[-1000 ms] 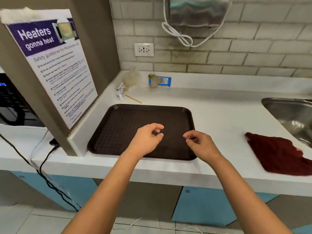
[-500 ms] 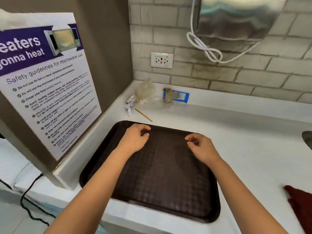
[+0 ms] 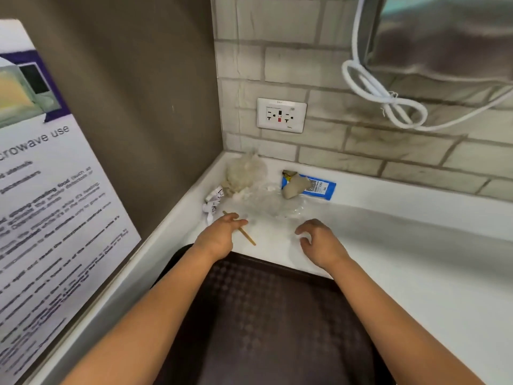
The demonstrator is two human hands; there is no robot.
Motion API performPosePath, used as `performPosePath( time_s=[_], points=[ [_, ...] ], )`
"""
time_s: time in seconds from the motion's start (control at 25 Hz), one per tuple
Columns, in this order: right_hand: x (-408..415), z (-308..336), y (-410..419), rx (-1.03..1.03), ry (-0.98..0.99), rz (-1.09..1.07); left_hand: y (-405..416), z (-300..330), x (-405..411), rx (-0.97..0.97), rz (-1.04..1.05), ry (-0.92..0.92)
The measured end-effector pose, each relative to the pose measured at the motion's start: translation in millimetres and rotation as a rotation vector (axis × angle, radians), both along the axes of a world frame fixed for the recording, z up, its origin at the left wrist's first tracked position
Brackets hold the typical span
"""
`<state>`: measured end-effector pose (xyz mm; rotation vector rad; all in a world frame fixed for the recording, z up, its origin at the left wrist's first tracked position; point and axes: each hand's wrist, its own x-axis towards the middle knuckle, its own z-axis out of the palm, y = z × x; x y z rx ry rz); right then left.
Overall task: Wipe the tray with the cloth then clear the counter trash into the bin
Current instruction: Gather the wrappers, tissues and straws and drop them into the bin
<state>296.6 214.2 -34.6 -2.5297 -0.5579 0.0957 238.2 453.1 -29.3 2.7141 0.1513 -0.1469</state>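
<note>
Over the far edge of the dark brown tray (image 3: 266,323), both forearms reach forward across its textured surface toward the back corner of the white counter (image 3: 402,268). Stretched out beyond the tray's rim, the left hand (image 3: 219,234) is seen from the back, its fingers extended forward and lying across a thin wooden stick (image 3: 247,236); whether they actually pinch the stick or only rest on it cannot be told from this angle. To its right, well apart from it, the right hand (image 3: 319,243) hovers or rests just past the tray's rim with its fingers loosely curled downward and the thumb set apart, holding nothing. Ahead of the hands, the counter trash sits in the corner: a crumpled white paper scrap (image 3: 213,202) against the side ledge, a pale bunched plastic bag (image 3: 244,173) behind it, a sheet of clear plastic film (image 3: 266,202) spread on the counter, and a blue wrapper (image 3: 319,187) with a beige crumpled piece (image 3: 295,187) lying on it near the back ledge. Above the corner, a white wall outlet (image 3: 281,115) is set in the tiled wall, and a knotted white cord (image 3: 388,101) hangs below a metal dispenser (image 3: 444,37). At the left, a microwave safety poster (image 3: 50,218) leans on the brown side panel.
</note>
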Motion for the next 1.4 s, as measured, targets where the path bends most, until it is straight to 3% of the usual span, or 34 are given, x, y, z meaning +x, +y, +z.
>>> performPosePath(
  time_s=[0.2, 0.36, 0.52, 0.68, 0.76, 0.84, 1.0, 1.08, 1.16, 1.28, 1.4],
  points=[
    [60, -9, 42, -0.239, -0.003, 0.166, 15, -20, 20, 0.084, -0.115, 0.080],
    [84, -29, 59, -0.374, 0.010, 0.059, 18, -22, 33, 0.116, -0.096, -0.025],
    [82, -36, 64, -0.411, -0.147, 0.120, 18, -21, 39, 0.223, -0.182, -0.058],
    [65, -40, 54, -0.337, -0.149, 0.101, 13, -21, 41, 0.303, -0.265, -0.066],
    [56, -41, 50, -0.378, -0.132, 0.088, 8, -17, 39, 0.177, -0.240, -0.183],
    [49, -38, 44, -0.393, -0.123, 0.070, 1, -10, 33, -0.103, -0.140, -0.383],
    [25, -21, 23, -0.123, -0.077, -0.076, -21, 16, 20, -0.639, 0.090, -0.603],
    [9, -10, 8, 0.038, -0.119, -0.202, -34, 36, 18, -0.900, 0.209, -0.598],
    [-6, 3, -6, 0.260, -0.169, -0.292, -42, 52, 14, -1.037, 0.303, -0.536],
    [-35, 25, -27, 0.576, -0.152, -0.345, -58, 69, -8, -1.101, 0.297, -0.408],
    [-76, 40, -51, 0.752, -0.160, -0.380, -79, 74, -50, -1.128, 0.202, -0.368]
  ],
)
